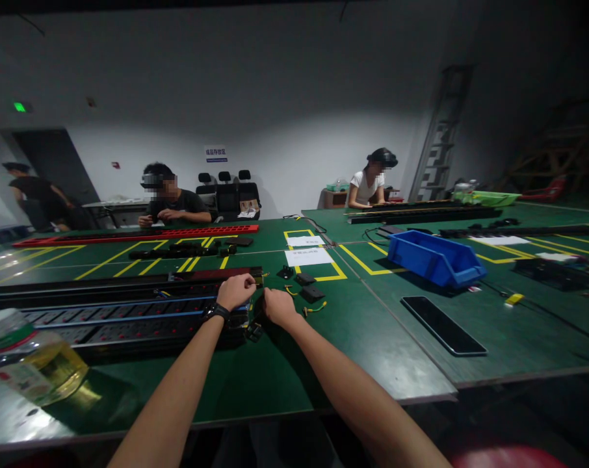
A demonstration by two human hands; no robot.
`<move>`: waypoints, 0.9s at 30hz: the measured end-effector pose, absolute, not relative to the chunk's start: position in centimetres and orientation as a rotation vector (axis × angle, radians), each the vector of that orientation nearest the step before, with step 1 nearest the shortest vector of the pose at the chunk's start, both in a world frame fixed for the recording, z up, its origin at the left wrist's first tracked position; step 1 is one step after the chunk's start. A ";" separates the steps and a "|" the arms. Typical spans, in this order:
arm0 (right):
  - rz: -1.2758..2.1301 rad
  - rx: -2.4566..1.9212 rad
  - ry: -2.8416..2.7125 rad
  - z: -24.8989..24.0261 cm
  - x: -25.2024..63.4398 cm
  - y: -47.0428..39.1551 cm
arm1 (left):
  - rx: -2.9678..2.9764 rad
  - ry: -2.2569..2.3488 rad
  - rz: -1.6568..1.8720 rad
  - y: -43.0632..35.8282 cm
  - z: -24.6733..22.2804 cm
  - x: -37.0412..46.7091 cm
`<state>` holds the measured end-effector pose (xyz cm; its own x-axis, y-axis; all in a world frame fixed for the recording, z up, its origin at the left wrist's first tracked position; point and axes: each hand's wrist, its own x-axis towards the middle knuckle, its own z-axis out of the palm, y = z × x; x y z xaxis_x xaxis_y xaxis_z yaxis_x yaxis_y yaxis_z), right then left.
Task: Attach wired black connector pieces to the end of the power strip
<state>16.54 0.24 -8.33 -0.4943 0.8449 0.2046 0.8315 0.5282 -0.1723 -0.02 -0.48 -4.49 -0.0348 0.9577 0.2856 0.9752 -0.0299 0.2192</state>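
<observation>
Left hand (pixel 236 291) and right hand (pixel 279 307), fingers curled, can't tell how tightly or on what, meet at black strips (pixel 148 322) laid along table's (pixel 255 390) near edge, likely for reach.

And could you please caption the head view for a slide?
Left hand and right hand close together by long strips on a green table, blue bin to the right.

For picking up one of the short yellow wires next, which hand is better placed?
Probably the right hand: the short yellow wires lie on its side, close by. The left hand is farther off, by the ends of the black strips.
</observation>
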 end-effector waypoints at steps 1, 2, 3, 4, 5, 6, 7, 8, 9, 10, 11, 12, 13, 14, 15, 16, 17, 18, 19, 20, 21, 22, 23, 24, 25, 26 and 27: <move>0.069 -1.409 -2.509 -8.3 16.5 0.3 | -2.152 -2.161 -0.567 -0.6 -4.4 0.0; 0.067 -1.411 -2.512 -8.3 16.5 0.3 | -2.155 -2.168 -0.571 -0.7 -4.4 0.1; 0.066 -1.414 -2.514 -8.4 16.5 0.3 | -2.156 -2.172 -0.574 -0.7 -4.3 0.1; 0.067 -1.415 -2.515 -8.4 16.5 0.3 | -2.156 -2.173 -0.576 -0.8 -4.3 0.2; 0.069 -1.416 -2.517 -8.4 16.5 0.3 | -2.157 -2.167 -0.577 -0.8 -4.3 0.2; 0.071 -1.416 -2.518 -8.4 16.5 0.4 | -2.155 -2.159 -0.577 -0.9 -4.2 0.3; 0.070 -1.414 -2.519 -8.4 16.5 0.4 | -2.148 -2.151 -0.574 -0.9 -4.2 0.4; 0.067 -1.412 -2.519 -8.4 16.5 0.4 | -2.135 -2.145 -0.565 -0.9 -4.2 0.4; 0.064 -1.410 -2.520 -8.5 16.5 0.5 | -2.119 -2.140 -0.550 -1.0 -4.2 0.5; 0.061 -1.408 -2.521 -8.5 16.5 0.5 | -2.104 -2.137 -0.533 -0.9 -4.2 0.5; 0.059 -1.407 -2.523 -8.6 16.5 0.5 | -2.092 -2.136 -0.516 -0.9 -4.3 0.5; 0.057 -1.406 -2.525 -8.6 16.5 0.6 | -2.085 -2.136 -0.501 -0.9 -4.3 0.5; 0.058 -1.404 -2.528 -8.6 16.5 0.6 | -2.085 -2.135 -0.491 -0.9 -4.4 0.5; 0.058 -1.404 -2.529 -8.7 16.5 0.6 | -2.088 -2.134 -0.486 -0.8 -4.4 0.5; 0.057 -1.403 -2.529 -8.7 16.5 0.6 | -2.091 -2.133 -0.482 -0.8 -4.5 0.5; 0.056 -1.403 -2.526 -8.8 16.5 0.7 | -2.091 -2.133 -0.476 -0.7 -4.5 0.4; 0.056 -1.402 -2.521 -8.8 16.5 0.7 | -2.090 -2.133 -0.468 -0.7 -4.6 0.4; 0.058 -1.403 -2.516 -8.8 16.5 0.7 | -2.086 -2.133 -0.459 -0.6 -4.6 0.5; 0.060 -1.403 -2.511 -8.8 16.5 0.7 | -2.080 -2.132 -0.448 -0.6 -4.6 0.5; 0.063 -1.401 -2.507 -8.8 16.5 0.6 | -2.073 -2.131 -0.437 -0.6 -4.6 0.5; 0.066 -1.401 -2.506 -8.8 16.5 0.6 | -2.065 -2.129 -0.426 -0.6 -4.6 0.6; 0.069 -1.402 -2.506 -8.8 16.5 0.6 | -2.057 -2.126 -0.413 -0.6 -4.6 0.7; 0.071 -1.402 -2.507 -8.7 16.5 0.5 | -2.049 -2.123 -0.401 -0.6 -4.6 0.8; 0.072 -1.403 -2.509 -8.6 16.6 0.5 | -2.040 -2.118 -0.388 -0.7 -4.5 0.9; 0.072 -1.403 -2.510 -8.6 16.6 0.4 | -2.030 -2.113 -0.375 -0.7 -4.5 1.0; 0.070 -1.402 -2.511 -8.5 16.6 0.4 | -2.021 -2.107 -0.362 -0.8 -4.4 1.0; 0.068 -1.401 -2.512 -8.4 16.6 0.3 | -2.013 -2.101 -0.351 -0.9 -4.4 1.1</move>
<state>16.63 0.33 -8.41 -0.4994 0.8416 0.2058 0.8292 0.5331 -0.1679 1.12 -0.88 -4.39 -0.0445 0.9488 0.3126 0.9989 0.0383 0.0258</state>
